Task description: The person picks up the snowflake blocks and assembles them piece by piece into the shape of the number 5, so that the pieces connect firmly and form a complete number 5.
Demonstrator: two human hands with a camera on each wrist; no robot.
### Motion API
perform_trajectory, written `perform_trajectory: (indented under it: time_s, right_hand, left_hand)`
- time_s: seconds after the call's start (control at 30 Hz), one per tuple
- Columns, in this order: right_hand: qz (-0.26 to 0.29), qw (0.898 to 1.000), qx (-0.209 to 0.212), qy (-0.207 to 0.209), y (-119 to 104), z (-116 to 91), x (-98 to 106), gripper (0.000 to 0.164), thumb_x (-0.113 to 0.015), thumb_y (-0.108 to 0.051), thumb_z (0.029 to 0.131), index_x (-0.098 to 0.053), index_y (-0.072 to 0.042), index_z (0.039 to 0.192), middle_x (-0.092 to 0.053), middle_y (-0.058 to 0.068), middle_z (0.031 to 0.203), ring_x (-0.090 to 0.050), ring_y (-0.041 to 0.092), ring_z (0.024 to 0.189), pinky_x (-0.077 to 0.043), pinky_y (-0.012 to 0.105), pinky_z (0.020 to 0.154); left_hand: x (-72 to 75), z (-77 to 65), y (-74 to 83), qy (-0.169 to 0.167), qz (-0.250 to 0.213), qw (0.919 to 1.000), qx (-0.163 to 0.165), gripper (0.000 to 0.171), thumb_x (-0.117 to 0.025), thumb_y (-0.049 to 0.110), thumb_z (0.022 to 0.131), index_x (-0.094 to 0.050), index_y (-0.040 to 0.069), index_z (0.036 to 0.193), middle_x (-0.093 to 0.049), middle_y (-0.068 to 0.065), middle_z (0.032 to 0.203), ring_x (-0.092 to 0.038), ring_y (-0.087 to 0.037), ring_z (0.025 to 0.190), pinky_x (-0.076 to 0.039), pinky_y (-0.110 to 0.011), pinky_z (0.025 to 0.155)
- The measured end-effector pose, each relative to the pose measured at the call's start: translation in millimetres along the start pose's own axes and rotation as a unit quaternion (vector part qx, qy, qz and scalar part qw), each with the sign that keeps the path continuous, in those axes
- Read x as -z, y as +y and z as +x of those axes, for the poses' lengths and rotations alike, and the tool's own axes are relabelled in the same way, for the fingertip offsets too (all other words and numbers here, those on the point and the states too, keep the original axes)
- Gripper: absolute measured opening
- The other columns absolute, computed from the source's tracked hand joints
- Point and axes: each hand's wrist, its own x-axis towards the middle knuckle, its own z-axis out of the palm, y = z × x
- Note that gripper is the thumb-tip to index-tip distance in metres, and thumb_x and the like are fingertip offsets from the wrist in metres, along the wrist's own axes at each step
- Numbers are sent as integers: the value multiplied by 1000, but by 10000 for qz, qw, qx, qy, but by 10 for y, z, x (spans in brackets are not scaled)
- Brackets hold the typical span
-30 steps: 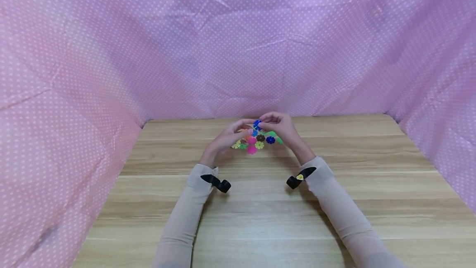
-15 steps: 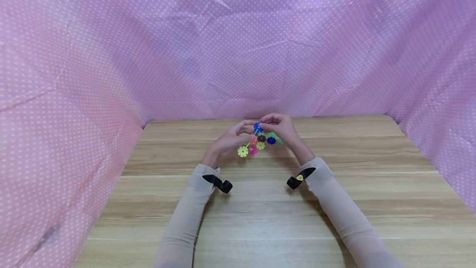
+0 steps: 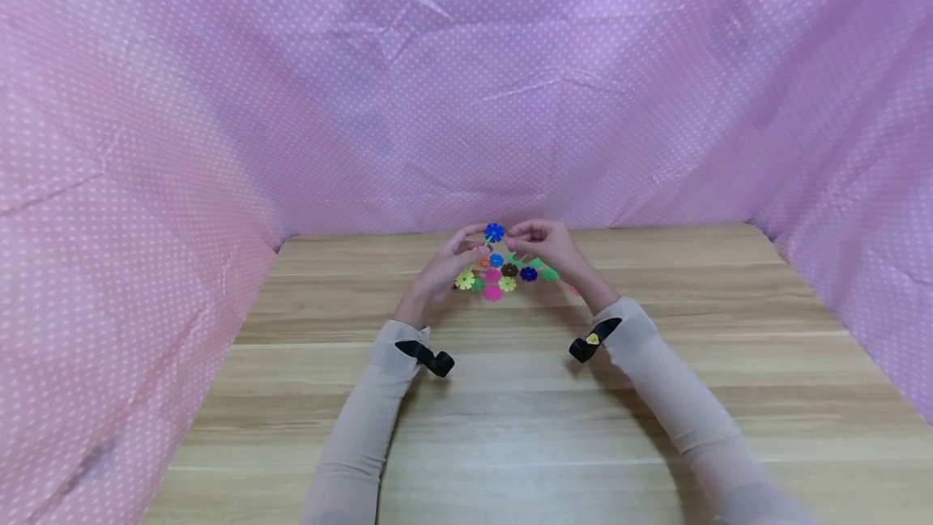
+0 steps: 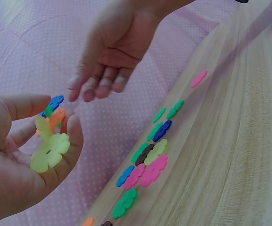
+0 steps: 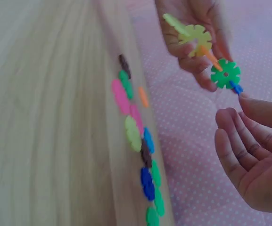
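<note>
My left hand [image 3: 440, 267] pinches a chain of interlocked notched snowflake discs above the back of the table. The chain runs from yellow discs [image 4: 58, 146] near the left palm through an orange disc [image 5: 210, 57] and a green disc [image 5: 218, 77] to a blue disc [image 3: 494, 232] at the far end. My right hand [image 3: 550, 245] is beside that blue end, its thumb and fingers spread apart with nothing between them. In the right wrist view its thumb tip overlaps the edge of the blue disc; in the head view a small gap shows.
Below the hands, loose snowflake discs lie along the back of the wooden table [image 3: 510, 411], among them a pink disc [image 4: 154, 170], a brown disc [image 3: 509, 270] and a dark blue disc [image 3: 528, 274]. A pink dotted cloth [image 3: 466, 104] hangs behind and at both sides.
The right fingers have let go of the blue disc and drawn slightly to the right. The left hand has tipped the chain, so its blue end is higher and farther left.
</note>
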Motion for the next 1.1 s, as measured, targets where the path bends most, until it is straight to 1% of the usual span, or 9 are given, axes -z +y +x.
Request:
perform_trajectory:
  time_s: [0.13,0.27,0.37,0.47,0.57,0.7,0.9,1.0,1.1]
  right_hand:
    - [-519,9976,-87,-449,30,-7,59,30,-72,-12,95,-68,8,118,-73,25,104,-72,22,84,-62,46,85]
    - [-1063,9893,-69,-999,68,-17,181,31,-72,-10,94,-67,8,118,-73,21,103,-71,20,87,-62,42,82]
    - [-1403,9812,-28,-1326,73,-41,315,28,-72,-6,93,-68,8,116,-74,19,101,-69,21,88,-61,36,80]
    - [-1633,9737,70,-1587,95,-68,466,23,-71,2,90,-69,10,112,-73,22,97,-68,21,84,-58,27,76]
    - [-1813,9662,157,-1825,141,-109,612,22,-70,7,88,-68,13,109,-71,26,93,-66,21,80,-56,22,71]
    - [-2073,9574,73,-2007,219,-177,767,22,-72,9,85,-69,14,106,-72,26,95,-67,21,82,-56,21,72]
    - [-2454,9456,-129,-2134,329,-253,904,26,-81,2,81,-72,8,105,-72,21,93,-64,18,80,-55,20,71]
    - [-2543,9434,-113,-2125,383,-273,938,28,-83,0,80,-72,7,105,-70,20,90,-62,17,80,-53,20,71]
    - [-2541,9443,-65,-2092,436,-287,953,28,-83,0,80,-72,8,104,-69,20,89,-60,17,81,-52,19,71]
  left_hand:
    - [16,1,12,236,-91,9997,61,53,-58,26,105,-38,23,153,-47,-14,148,-51,-38,133,-44,-52,113]
    - [31,8,14,319,-104,9994,108,53,-60,28,104,-39,25,153,-44,-12,150,-46,-32,138,-35,-54,118]
    - [41,11,15,268,-154,9995,77,53,-59,25,104,-39,24,153,-44,-15,151,-47,-32,137,-37,-53,118]
    - [53,10,14,188,-182,9997,19,52,-56,20,105,-38,21,154,-45,-17,149,-50,-35,134,-40,-52,116]
    - [64,9,12,155,-219,9996,-7,52,-55,17,106,-38,20,154,-47,-17,146,-51,-34,132,-40,-50,115]
    - [75,5,10,121,-210,9997,-2,52,-55,16,105,-39,20,155,-49,-15,144,-51,-29,130,-39,-49,115]
    - [82,-3,0,83,-310,9995,-22,52,-55,14,105,-39,19,155,-49,-15,143,-52,-27,125,-40,-53,115]
    - [80,-12,-1,119,-369,9992,15,52,-55,15,105,-40,20,154,-50,-14,143,-52,-27,126,-39,-53,116]
    - [79,-21,-5,156,-365,9992,67,52,-56,16,105,-40,21,154,-50,-13,144,-51,-28,130,-35,-51,117]
